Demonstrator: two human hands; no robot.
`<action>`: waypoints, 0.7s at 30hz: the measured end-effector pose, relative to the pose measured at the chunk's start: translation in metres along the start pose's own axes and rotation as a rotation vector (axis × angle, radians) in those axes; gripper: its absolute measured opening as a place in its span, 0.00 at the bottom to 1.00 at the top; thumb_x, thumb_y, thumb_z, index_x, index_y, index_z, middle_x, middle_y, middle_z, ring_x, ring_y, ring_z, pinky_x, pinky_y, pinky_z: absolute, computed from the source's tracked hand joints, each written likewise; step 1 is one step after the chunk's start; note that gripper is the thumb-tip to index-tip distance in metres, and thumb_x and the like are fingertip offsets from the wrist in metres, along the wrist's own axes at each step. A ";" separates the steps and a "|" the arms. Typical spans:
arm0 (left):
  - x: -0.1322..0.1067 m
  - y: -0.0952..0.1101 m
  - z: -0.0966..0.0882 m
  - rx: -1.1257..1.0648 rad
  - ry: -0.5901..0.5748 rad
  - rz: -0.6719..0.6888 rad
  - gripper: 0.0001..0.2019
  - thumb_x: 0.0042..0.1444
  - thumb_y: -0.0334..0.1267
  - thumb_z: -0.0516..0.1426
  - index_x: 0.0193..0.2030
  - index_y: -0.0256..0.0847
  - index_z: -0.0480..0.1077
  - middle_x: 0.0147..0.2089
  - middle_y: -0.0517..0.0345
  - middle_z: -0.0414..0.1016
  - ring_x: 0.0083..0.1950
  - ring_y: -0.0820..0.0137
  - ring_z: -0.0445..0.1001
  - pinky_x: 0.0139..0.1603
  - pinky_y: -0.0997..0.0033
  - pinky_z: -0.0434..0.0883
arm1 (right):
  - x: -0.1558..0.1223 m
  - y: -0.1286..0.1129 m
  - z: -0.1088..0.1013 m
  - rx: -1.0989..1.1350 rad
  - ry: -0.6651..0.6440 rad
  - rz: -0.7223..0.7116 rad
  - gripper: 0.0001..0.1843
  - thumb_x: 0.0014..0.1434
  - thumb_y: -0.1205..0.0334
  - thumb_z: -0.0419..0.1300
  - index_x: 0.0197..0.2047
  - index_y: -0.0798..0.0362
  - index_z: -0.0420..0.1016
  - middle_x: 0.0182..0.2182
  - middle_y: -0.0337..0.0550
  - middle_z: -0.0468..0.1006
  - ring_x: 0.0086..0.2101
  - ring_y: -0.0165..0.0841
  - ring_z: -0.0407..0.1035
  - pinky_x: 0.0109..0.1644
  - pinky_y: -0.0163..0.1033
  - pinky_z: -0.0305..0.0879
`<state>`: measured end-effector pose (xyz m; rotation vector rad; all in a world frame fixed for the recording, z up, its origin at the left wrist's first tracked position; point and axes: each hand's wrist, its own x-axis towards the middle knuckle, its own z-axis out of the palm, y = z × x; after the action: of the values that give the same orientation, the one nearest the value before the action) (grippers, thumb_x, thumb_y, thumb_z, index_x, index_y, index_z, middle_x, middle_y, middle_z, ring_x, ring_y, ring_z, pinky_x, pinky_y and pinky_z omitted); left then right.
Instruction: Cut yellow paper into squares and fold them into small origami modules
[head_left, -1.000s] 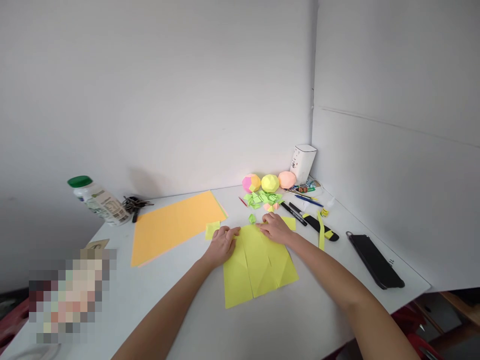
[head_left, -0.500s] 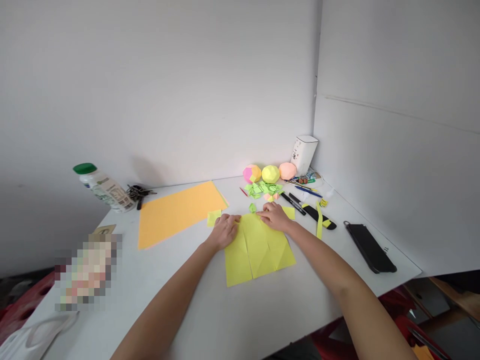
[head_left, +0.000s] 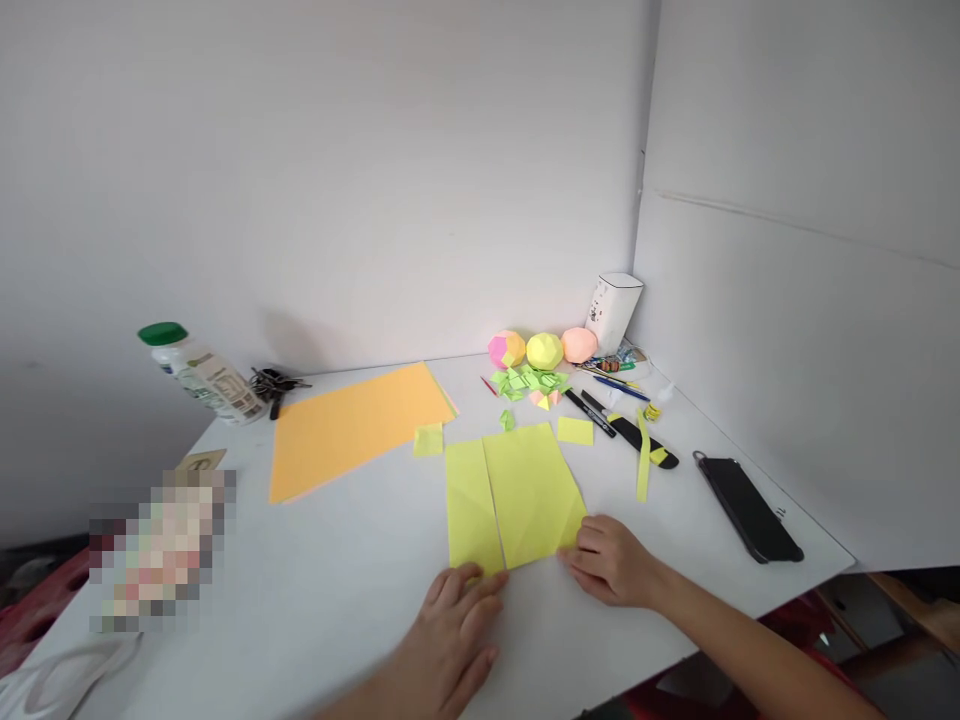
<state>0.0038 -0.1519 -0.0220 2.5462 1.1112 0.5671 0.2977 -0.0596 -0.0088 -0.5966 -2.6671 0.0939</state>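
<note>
Yellow paper (head_left: 529, 495) lies flat on the white table, with a dark seam or cut line dividing a narrow left part from a wider right part. My left hand (head_left: 454, 630) rests palm down at its near edge, fingers stretched out and fingertips touching the left part. At the lower right corner, the curled fingers of my right hand (head_left: 609, 562) pinch the paper's edge. Just beyond the sheet are a small folded green paper piece (head_left: 507, 420), a yellow slip (head_left: 576, 431) and another small yellow slip (head_left: 428, 440).
Orange sheets (head_left: 360, 430) lie at left, near a green-capped bottle (head_left: 202, 375) and keys (head_left: 274, 385). Faceted paper balls (head_left: 544, 351) and green folded pieces (head_left: 529, 381) sit by the wall. A black-handled cutter (head_left: 637, 440), marker (head_left: 590, 413) and phone (head_left: 750, 508) are at right.
Both hands have moved from the paper's far edge to its near edge. The right part's middle fold line no longer shows as a raised edge, and the yellow slip at right is uncovered.
</note>
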 end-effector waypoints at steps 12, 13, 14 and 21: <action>0.004 -0.012 0.012 0.091 -0.031 0.033 0.18 0.55 0.38 0.53 0.54 0.43 0.63 0.67 0.51 0.55 0.57 0.53 0.61 0.54 0.48 0.61 | 0.009 -0.004 -0.003 -0.055 -0.047 0.056 0.09 0.61 0.65 0.52 0.38 0.51 0.73 0.22 0.40 0.68 0.25 0.32 0.58 0.29 0.39 0.51; 0.003 -0.012 0.012 0.099 -0.026 0.031 0.19 0.55 0.38 0.54 0.54 0.43 0.63 0.67 0.51 0.56 0.57 0.53 0.61 0.54 0.48 0.61 | 0.009 -0.004 -0.002 -0.051 -0.045 0.057 0.09 0.61 0.65 0.52 0.38 0.51 0.73 0.22 0.40 0.68 0.25 0.32 0.58 0.29 0.39 0.51; 0.003 -0.013 0.013 0.112 -0.010 0.027 0.19 0.55 0.38 0.53 0.55 0.43 0.63 0.67 0.51 0.56 0.57 0.53 0.61 0.54 0.48 0.61 | 0.009 -0.004 -0.002 -0.048 -0.044 0.056 0.08 0.61 0.65 0.52 0.37 0.51 0.73 0.22 0.40 0.68 0.25 0.32 0.58 0.29 0.39 0.50; 0.000 -0.022 0.029 0.210 0.038 0.070 0.24 0.54 0.39 0.54 0.59 0.42 0.62 0.66 0.51 0.59 0.58 0.51 0.61 0.54 0.50 0.62 | 0.010 -0.004 -0.002 -0.061 -0.047 0.067 0.11 0.62 0.65 0.51 0.31 0.52 0.73 0.21 0.40 0.67 0.25 0.31 0.56 0.29 0.38 0.49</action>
<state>0.0032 -0.1408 -0.0566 2.7738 1.1532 0.5449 0.2890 -0.0594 -0.0027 -0.7112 -2.7043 0.0453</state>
